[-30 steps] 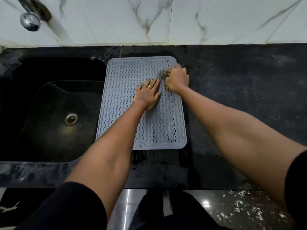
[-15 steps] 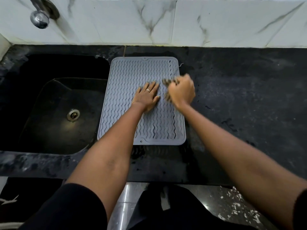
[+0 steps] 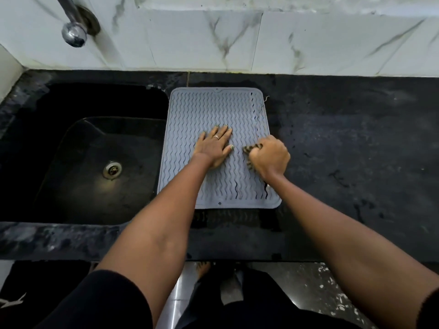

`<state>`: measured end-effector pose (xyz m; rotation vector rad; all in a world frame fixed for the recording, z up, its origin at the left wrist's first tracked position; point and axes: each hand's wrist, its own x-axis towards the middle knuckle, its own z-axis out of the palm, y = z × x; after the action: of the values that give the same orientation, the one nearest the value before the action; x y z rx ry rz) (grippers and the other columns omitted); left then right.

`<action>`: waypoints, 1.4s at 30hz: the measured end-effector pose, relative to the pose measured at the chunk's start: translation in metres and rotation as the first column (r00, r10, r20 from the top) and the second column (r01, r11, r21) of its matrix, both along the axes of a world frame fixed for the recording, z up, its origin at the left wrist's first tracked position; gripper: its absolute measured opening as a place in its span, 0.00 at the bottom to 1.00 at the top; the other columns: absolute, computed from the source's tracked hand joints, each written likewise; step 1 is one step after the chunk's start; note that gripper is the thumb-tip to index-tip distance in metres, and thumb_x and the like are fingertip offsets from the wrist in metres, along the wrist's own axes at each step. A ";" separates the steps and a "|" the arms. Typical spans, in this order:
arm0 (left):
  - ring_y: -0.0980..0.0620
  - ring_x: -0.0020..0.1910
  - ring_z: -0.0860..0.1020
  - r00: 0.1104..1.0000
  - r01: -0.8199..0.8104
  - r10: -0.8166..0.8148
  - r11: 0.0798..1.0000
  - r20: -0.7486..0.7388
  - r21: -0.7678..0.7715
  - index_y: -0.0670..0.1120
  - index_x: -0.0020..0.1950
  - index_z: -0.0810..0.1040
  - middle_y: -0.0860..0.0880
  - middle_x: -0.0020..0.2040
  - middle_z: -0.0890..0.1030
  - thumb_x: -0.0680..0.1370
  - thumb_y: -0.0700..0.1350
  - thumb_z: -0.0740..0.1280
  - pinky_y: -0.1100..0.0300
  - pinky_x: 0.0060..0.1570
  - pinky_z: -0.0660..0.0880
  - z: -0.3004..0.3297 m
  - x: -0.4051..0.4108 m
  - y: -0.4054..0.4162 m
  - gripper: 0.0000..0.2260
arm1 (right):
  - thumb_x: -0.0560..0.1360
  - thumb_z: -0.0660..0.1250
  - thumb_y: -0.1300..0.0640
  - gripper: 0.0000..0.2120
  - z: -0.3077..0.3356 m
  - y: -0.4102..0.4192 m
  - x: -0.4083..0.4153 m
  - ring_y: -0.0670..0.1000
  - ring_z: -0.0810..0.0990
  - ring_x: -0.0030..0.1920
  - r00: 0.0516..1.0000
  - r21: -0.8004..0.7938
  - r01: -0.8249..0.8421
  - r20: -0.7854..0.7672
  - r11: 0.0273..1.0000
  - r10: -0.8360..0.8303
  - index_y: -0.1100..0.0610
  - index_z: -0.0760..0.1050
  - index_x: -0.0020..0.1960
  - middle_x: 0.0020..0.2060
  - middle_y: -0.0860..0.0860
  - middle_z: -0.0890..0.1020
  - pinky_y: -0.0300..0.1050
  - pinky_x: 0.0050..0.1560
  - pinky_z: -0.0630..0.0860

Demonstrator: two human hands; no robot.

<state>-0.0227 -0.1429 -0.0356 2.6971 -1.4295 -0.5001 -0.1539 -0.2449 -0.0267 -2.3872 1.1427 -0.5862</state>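
Where the 2 bare forearms rise from black sleeves (image 3: 95, 302) at the bottom of the frame, they cross the front edge of the dark stone worktop (image 3: 356, 143) and meet on a grey wavy-ribbed mat (image 3: 213, 108), which lies flat on the worktop in the centre of the frame, its left edge at the sink's (image 3: 71, 143) right rim. The left hand (image 3: 213, 148) is released and flat, palm down on the middle of the mat, fingers straight and pointing to the upper right, a ring (image 3: 216, 137) on 1 of them; it seems to pin the mat in place. The right hand (image 3: 270, 160) is clenched round a mottled brown scrubber (image 3: 252, 150), knuckles up, pressing it on the mat's right strip just beside the left thumb. Scrubbing looks to be mid-course: some grooves in the lower right of the mat hold dark wet, and a wet ribbed print shows on the worktop just below the mat's near edge, yet I cannot tell which strips are already done; the near right corner, and a rinse, likely remain. Farther back at the left, the black sink has a metal drain (image 3: 112, 170), and at the upper left a chrome tap (image 3: 73, 32) juts from the white marbled wall tiles (image 3: 308, 39).
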 end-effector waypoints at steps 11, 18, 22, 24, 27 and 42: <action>0.48 0.79 0.43 0.999 0.010 -0.008 0.999 -0.052 0.038 0.49 0.79 0.42 0.49 0.80 0.43 0.82 0.59 0.46 0.47 0.77 0.44 0.005 0.016 0.018 0.29 | 0.75 0.61 0.55 0.17 0.012 -0.035 0.085 0.60 0.67 0.63 0.938 0.036 -0.072 -0.337 0.997 0.080 0.54 0.72 0.64 0.66 0.55 0.70 0.54 0.63 0.64; 0.49 0.78 0.38 0.997 0.000 0.008 0.996 -0.081 0.086 0.50 0.78 0.37 0.50 0.79 0.38 0.81 0.62 0.45 0.48 0.75 0.38 -0.001 0.016 0.023 0.31 | 0.68 0.62 0.60 0.12 -0.005 -0.008 0.036 0.63 0.73 0.49 0.984 -0.166 -0.071 -0.173 0.984 0.042 0.61 0.79 0.49 0.48 0.59 0.79 0.52 0.43 0.70; 0.48 0.78 0.39 0.997 -0.008 0.015 0.997 -0.077 0.082 0.50 0.79 0.38 0.50 0.79 0.39 0.81 0.62 0.45 0.48 0.75 0.38 0.004 0.012 0.022 0.32 | 0.64 0.63 0.59 0.07 0.001 0.008 0.006 0.61 0.75 0.38 0.992 -0.122 -0.037 -0.125 0.992 0.022 0.61 0.77 0.38 0.37 0.57 0.78 0.45 0.34 0.67; 0.48 0.78 0.39 0.998 -0.012 0.016 0.996 -0.059 0.083 0.49 0.79 0.39 0.50 0.79 0.39 0.81 0.62 0.46 0.47 0.76 0.39 0.006 0.010 0.022 0.31 | 0.63 0.62 0.59 0.05 0.014 0.001 0.013 0.59 0.75 0.34 0.997 -0.037 0.028 -0.064 0.999 -0.031 0.59 0.75 0.33 0.33 0.56 0.78 0.44 0.35 0.67; 0.48 0.79 0.41 0.998 -0.021 0.023 0.999 -0.060 0.048 0.49 0.79 0.41 0.49 0.80 0.42 0.81 0.61 0.47 0.48 0.76 0.40 0.007 0.006 0.022 0.31 | 0.66 0.59 0.62 0.11 0.023 -0.017 0.040 0.60 0.76 0.44 0.999 -0.073 0.046 0.005 0.996 -0.046 0.60 0.79 0.44 0.43 0.59 0.80 0.49 0.43 0.71; 0.46 0.78 0.40 0.995 -0.082 0.082 0.997 -0.060 -0.005 0.48 0.79 0.41 0.48 0.80 0.41 0.83 0.57 0.47 0.47 0.76 0.38 -0.001 -0.006 0.019 0.28 | 0.67 0.64 0.63 0.10 0.006 0.048 -0.043 0.60 0.77 0.45 0.973 -0.152 -0.124 -0.210 0.981 0.091 0.60 0.83 0.45 0.43 0.56 0.83 0.48 0.41 0.70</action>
<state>-0.0284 -0.1243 -0.0370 2.6976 -1.2975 -0.5642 -0.1970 -0.1973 -0.0207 -2.6829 1.0730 -0.4232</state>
